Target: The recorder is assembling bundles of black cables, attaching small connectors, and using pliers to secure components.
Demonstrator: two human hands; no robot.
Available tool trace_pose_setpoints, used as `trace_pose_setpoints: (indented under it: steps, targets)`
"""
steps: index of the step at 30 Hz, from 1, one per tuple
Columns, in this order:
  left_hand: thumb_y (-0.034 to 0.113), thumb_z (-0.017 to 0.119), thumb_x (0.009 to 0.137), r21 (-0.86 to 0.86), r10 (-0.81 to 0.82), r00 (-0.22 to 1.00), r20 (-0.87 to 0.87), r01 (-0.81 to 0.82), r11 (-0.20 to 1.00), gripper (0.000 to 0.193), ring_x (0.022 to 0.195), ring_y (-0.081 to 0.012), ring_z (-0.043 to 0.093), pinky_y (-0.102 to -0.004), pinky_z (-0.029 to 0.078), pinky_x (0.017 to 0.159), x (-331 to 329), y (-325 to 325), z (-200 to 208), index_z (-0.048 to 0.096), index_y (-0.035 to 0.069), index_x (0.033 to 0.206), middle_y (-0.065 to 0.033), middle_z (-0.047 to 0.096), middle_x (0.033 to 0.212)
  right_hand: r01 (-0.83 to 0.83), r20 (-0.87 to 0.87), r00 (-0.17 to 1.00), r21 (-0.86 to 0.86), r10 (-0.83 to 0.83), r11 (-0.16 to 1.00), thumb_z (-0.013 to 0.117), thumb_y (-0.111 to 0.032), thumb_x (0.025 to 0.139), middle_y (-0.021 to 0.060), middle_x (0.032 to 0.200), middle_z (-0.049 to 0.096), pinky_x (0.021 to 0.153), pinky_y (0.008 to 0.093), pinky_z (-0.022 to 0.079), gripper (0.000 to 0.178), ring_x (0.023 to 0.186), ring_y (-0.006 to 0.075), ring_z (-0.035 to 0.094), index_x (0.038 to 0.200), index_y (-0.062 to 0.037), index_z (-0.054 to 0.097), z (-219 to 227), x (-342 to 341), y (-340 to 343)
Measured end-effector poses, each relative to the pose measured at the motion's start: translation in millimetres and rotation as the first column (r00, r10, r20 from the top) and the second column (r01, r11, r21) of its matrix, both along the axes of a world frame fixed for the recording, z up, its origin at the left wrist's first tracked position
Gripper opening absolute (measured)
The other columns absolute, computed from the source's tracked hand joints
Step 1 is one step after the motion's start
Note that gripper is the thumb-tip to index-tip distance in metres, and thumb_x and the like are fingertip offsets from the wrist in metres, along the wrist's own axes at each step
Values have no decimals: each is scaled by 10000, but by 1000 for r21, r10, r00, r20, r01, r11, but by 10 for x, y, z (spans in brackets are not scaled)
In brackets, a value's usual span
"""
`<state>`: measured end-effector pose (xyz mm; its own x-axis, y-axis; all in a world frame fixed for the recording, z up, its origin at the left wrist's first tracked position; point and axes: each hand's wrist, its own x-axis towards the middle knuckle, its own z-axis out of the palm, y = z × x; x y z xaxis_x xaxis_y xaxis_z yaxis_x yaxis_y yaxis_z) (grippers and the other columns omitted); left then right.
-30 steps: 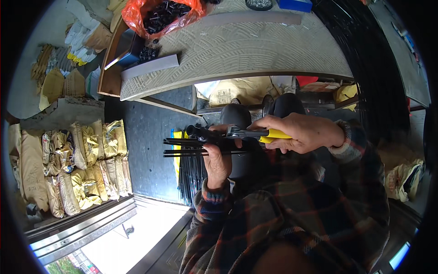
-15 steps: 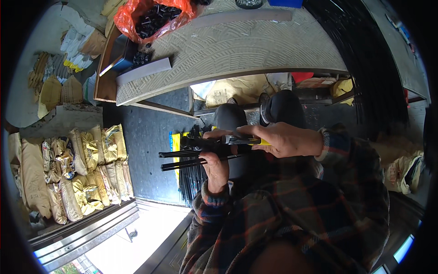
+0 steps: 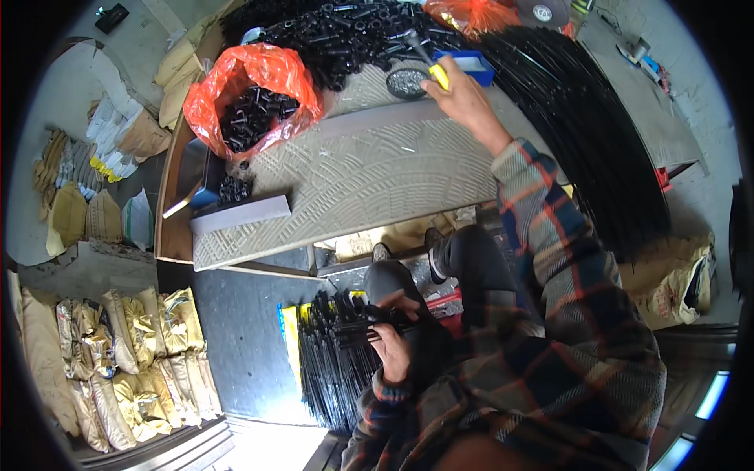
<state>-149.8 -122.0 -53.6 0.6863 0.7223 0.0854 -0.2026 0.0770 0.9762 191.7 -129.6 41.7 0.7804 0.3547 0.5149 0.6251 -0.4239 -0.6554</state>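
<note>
My right hand (image 3: 459,94) is stretched over the table, its fingers closed around the yellow handle of a screwdriver (image 3: 440,76). The metal shaft points up and left, over the far pile of black plastic parts (image 3: 345,39). Just left of the handle is a round dark dish (image 3: 406,83) of small metal pieces; a blue tray (image 3: 476,67) lies beyond my fingers. Down by my lap, my left hand (image 3: 393,353) is closed around a dark fitting with thin black rods (image 3: 363,334); the fitting's outline blends into my dark trousers.
A red plastic bag (image 3: 306,82) of black parts stands on the textured table (image 3: 353,173). Long black rods (image 3: 581,118) drape over its right side. On the floor, more black rods (image 3: 330,377) lie beside my left hand. Packed sacks (image 3: 126,361) are stacked at left.
My right hand has moved from the fitting at my lap up to the far side of the table with the screwdriver. My left hand keeps its hold. The view has tilted toward the table.
</note>
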Motion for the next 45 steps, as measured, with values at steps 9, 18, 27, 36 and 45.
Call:
trace_pose_setpoints:
  steps: [9, 18, 27, 36, 45]
  targets:
    - [632, 266, 864, -75, 33, 999, -32, -36, 997, 718, 613, -148, 517, -261, 417, 589, 60, 247, -99, 514, -24, 1018, -115, 560, 736, 178, 323, 946, -572, 20, 800, 611, -178, 763, 127, 940, 561, 777, 401, 443, 216, 919, 286, 561, 950, -74, 641, -324, 690, 691]
    - [639, 278, 858, -112, 83, 996, -28, -86, 990, 717, 621, -152, 514, -268, 419, 593, 33, 357, -140, 504, -22, 1019, -111, 558, 733, 134, 276, 960, -604, 49, 785, 675, -176, 731, 120, 935, 528, 748, 397, 453, 294, 934, 288, 553, 991, -53, 617, -300, 601, 754]
    - [564, 276, 897, -56, 87, 991, 97, -82, 995, 657, 684, -220, 570, -327, 456, 670, 25, 269, -31, 509, -42, 996, -150, 595, 771, -282, 155, 943, -103, 295, 954, 635, -135, 778, 88, 854, 533, 675, 317, 449, 182, 791, 225, 564, 904, -11, 592, -127, 400, 386]
    - [573, 394, 864, -79, -220, 962, 163, 235, 969, 646, 687, -107, 503, -239, 377, 635, 99, 88, 739, 538, -36, 1026, -52, 561, 761, -696, -186, 379, 588, 907, 411, 711, -54, 725, 98, 915, 571, 678, 267, 447, 139, 799, 161, 556, 811, -2, 615, -9, -1880, -732]
    - [602, 373, 850, 25, -222, 973, 64, 221, 975, 684, 815, -126, 508, -262, 395, 749, -219, -165, 820, 461, -27, 1104, -85, 514, 955, -746, -154, 422, 501, 893, 439, 724, -95, 702, 106, 937, 556, 631, 275, 482, 202, 799, 174, 580, 845, 7, 624, -154, -2271, -888]
